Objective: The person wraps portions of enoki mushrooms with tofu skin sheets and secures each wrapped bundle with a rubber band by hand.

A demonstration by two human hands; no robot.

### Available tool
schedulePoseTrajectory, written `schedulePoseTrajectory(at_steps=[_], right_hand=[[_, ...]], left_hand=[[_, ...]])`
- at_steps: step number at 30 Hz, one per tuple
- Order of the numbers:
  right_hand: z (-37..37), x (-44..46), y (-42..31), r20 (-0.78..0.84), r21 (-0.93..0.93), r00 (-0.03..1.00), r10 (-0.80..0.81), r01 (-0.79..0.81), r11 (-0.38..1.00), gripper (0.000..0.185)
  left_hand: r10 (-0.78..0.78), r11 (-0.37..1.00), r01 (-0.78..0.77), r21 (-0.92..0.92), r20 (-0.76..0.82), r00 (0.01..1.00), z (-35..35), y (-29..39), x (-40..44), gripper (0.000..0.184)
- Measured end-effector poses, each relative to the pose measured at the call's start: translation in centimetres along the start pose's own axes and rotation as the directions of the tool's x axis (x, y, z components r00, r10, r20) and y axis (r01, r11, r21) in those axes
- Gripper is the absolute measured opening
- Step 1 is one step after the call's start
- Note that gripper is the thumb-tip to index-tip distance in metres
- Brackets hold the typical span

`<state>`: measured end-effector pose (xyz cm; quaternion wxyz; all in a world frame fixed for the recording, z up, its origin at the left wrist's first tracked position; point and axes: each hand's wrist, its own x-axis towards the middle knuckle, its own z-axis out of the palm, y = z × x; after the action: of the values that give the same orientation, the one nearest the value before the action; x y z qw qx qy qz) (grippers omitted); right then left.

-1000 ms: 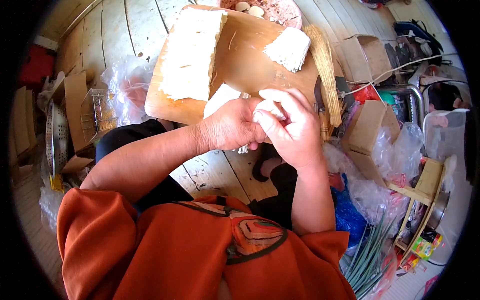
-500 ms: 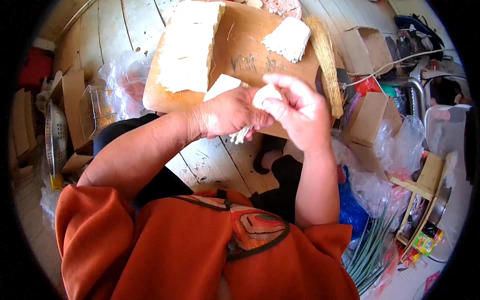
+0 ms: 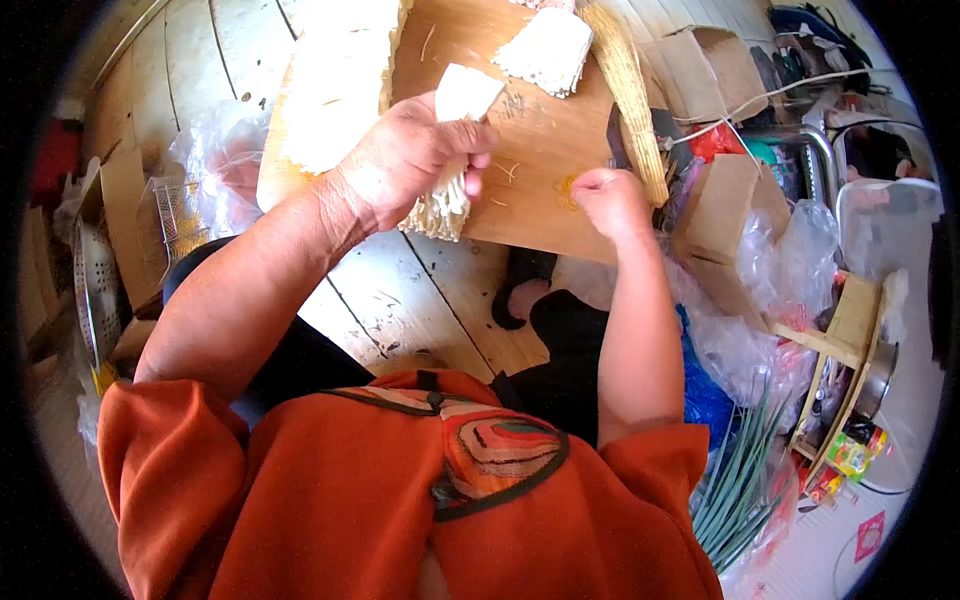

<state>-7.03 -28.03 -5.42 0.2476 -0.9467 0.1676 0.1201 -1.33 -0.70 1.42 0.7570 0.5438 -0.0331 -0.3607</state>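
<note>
My left hand [image 3: 420, 150] is wrapped around a bundle of thin white strands [image 3: 438, 208]. Its flat, smooth end sticks up above the fist and the loose strand ends hang below. Over the right side of the wooden board [image 3: 540, 220], my right hand [image 3: 612, 202] has thumb and fingers pinched together at small yellow loops [image 3: 567, 190] that look like rubber bands. A similar white bundle [image 3: 545, 52] lies farther back on the board. To the left is a large stack of white sheets [image 3: 335, 90] with ragged edges.
A straw whisk [image 3: 628, 100] lies along the board's right edge, with a dark blade-like object [image 3: 616, 135] beside it. Cardboard boxes [image 3: 705, 75], plastic bags and green onions [image 3: 745, 490] crowd the right side. A colander [image 3: 95, 290] and a wire basket [image 3: 178, 215] stand at left.
My hands, together at the bundle before, are now apart. The right hand has moved down to the yellow loops; the left now holds the bundle upright. The view has shifted slightly.
</note>
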Motion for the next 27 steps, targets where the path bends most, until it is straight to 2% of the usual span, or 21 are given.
schedulePoseTrajectory(at_steps=[2,8,10,14,17,18,19,20,21,22,23,24,26,27], right_hand=[[0.6,0.1,0.1,0.054,-0.150,0.997,0.053,-0.044,0.988,0.014],[2.9,0.3,-0.4,0.019,-0.279,0.999,0.041,-0.034,0.960,0.016],[3.1,0.5,-0.9,0.064,-0.463,0.998,0.029,0.003,0.887,0.019],[2.9,0.0,-0.9,0.035,-0.432,0.999,-0.029,0.041,0.901,0.023],[1.6,-0.4,-1.8,0.049,-0.351,0.999,-0.002,0.019,0.936,0.022],[0.9,-0.6,-2.3,0.063,-0.058,0.993,0.103,-0.099,0.993,0.018],[0.2,-0.9,-3.0,0.107,0.237,0.975,0.196,-0.216,0.947,0.014],[-0.5,-1.3,-3.8,0.106,0.236,0.975,0.193,-0.213,0.948,0.014],[-1.1,-2.0,-4.8,0.163,0.482,0.974,0.154,-0.215,0.849,0.009],[-1.6,-2.6,-5.8,0.210,0.693,0.973,0.101,-0.221,0.686,0.004],[-1.9,-3.1,-6.6,0.246,0.747,0.969,0.025,-0.205,0.632,0.003],[-1.8,-3.4,-7.2,0.250,0.750,0.968,0.020,-0.207,0.628,0.003],[-1.2,-3.9,-8.2,0.240,0.821,0.965,-0.109,-0.142,0.553,0.003],[-0.8,-3.9,-8.6,0.240,0.816,0.963,-0.125,-0.130,0.564,0.003]], left_hand=[[0.016,1.000,-0.016,-0.006,-0.018,1.000,0.1,0.2,0.1,0.015],[0.035,0.999,-0.035,0.011,-0.046,0.998,-0.3,0.1,0.5,0.014],[0.003,1.000,-0.002,0.022,-0.044,0.999,-0.3,0.0,0.6,0.014],[-0.017,0.999,0.019,0.038,-0.035,0.999,-0.2,-0.6,0.8,0.014],[-0.048,0.996,0.050,0.078,-0.038,0.998,-0.1,-1.6,0.8,0.015],[-0.067,0.994,0.072,0.082,-0.060,0.996,0.3,-1.7,0.7,0.016],[-0.104,0.987,0.112,0.115,-0.075,0.992,0.7,-1.4,0.4,0.016],[-0.102,0.987,0.110,0.114,-0.077,0.992,1.1,-1.6,0.3,0.016],[-0.113,0.984,0.120,0.134,-0.057,0.992,1.3,-1.9,0.3,0.017],[-0.127,0.979,0.131,0.155,-0.039,0.991,1.4,-2.2,0.4,0.019],[-0.130,0.983,0.130,0.126,-0.011,0.991,1.5,-2.7,0.4,0.020],[-0.132,0.983,0.134,0.129,-0.018,0.991,1.6,-2.7,0.3,0.020],[-0.077,0.992,0.072,0.106,0.045,0.996,1.9,-2.8,0.2,0.018],[-0.094,0.984,0.091,0.153,0.016,0.995,1.8,-2.9,0.3,0.017]])
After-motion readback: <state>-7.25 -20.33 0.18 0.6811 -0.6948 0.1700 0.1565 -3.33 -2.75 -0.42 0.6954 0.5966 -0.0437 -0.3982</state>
